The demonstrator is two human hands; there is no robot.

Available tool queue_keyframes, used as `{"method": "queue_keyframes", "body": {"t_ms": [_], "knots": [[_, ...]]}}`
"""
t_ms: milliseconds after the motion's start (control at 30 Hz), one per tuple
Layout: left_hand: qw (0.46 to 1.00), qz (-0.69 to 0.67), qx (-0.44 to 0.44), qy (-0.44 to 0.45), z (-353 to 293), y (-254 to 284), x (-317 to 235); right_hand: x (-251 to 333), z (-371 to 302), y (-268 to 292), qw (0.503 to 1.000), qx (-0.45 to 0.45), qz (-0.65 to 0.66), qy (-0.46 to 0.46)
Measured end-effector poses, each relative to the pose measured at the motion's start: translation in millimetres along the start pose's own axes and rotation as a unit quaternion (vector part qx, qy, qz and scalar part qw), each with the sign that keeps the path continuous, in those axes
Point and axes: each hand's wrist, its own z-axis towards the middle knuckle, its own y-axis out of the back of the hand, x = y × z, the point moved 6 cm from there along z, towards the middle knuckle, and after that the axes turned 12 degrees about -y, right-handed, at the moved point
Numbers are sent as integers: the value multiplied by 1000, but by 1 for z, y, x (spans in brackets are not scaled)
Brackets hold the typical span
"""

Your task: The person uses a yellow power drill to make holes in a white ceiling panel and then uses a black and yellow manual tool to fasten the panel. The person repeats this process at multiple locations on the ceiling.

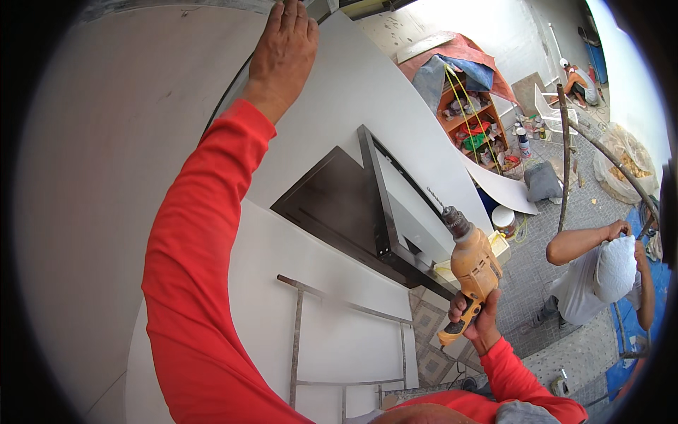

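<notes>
My right hand (483, 318) is wrapped round the rear handle of a yellow-orange power drill (477, 265). The drill tilts upward, its dark chuck (457, 223) holding a thin twist bit (435, 198) that touches nothing. Raised high at the top of the view, my left hand (282, 60) has its fingers stretched upward beside a dark edge and the pale wall. Its fingertips lie at the picture's border, and what they rest on is hard to see. Behind the drill stands a dark metal frame (385, 212) beside a dark brown panel (328, 205).
A metal bar frame (295, 346) stands below against white panels. At right, a person in a white shirt (575, 290) raises both hands to a head covering. Further off are a cluttered orange shelf (487, 145), a paint bucket (503, 218), a rubble sack (625, 162) and a crouching person (583, 86).
</notes>
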Motion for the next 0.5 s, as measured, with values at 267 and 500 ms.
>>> {"method": "queue_keyframes", "body": {"t_ms": [267, 500], "knots": [[963, -89, 252, 23, 67, -99, 81, 15, 24, -16, 999, 22, 1, -32], [917, -210, 339, 26, 81, -131, 76, 31, 35, -34, 995, 98, 17, -32]]}}
